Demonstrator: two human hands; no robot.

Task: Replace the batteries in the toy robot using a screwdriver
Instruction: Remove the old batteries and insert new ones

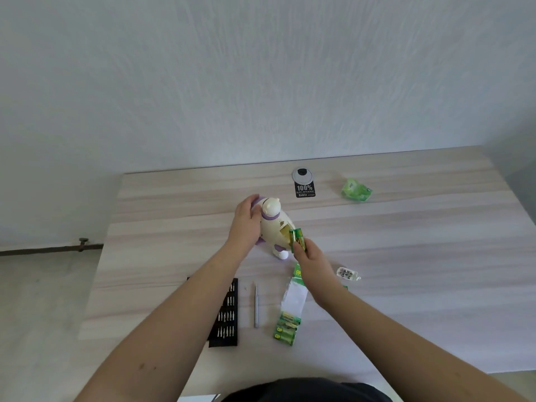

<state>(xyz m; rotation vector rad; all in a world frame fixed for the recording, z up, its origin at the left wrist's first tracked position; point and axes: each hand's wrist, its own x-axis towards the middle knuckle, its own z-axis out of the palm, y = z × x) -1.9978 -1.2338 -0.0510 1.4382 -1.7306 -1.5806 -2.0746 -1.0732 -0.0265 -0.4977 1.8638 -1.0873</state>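
Here the pale wood-grain surface [406, 242] carries a black bit case [227, 311] with rows of metal bits. The left hand [246, 220] grips the smooth white toy robot [274, 224]; right-hand fingers [301, 250] pinch two green batteries [298, 237] at its open compartment. The slim screwdriver [256, 304] lies near, beside a torn battery pack [287, 329].

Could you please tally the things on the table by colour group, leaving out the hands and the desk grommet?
Green: 4, batteries in hand, battery pack, torn card, crumpled wrapper
White and purple: 1, toy robot
Black: 2, bit case, sticker
Silver: 2, screwdriver, small blister pack
Total: 9
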